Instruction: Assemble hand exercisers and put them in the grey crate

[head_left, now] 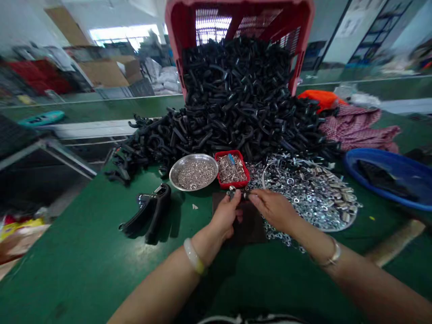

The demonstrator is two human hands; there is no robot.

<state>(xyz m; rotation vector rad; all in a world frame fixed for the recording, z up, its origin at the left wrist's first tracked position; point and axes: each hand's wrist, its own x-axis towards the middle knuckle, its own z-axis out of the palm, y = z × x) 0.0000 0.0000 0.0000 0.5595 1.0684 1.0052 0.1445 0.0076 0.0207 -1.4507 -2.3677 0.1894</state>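
Left hand point(225, 216) and right hand point(275, 208) pinch a black part point(246, 195); a slip could lose it among loose metal fittings point(313, 200).

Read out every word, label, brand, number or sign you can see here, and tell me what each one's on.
No text can be read with certainty.
Teal oval item, far left: dark marks, possibly lettering, too blurred to read.
White panel, upper right: faint marks, too blurred to read.
Red tray and metal bowl: no lettering visible.
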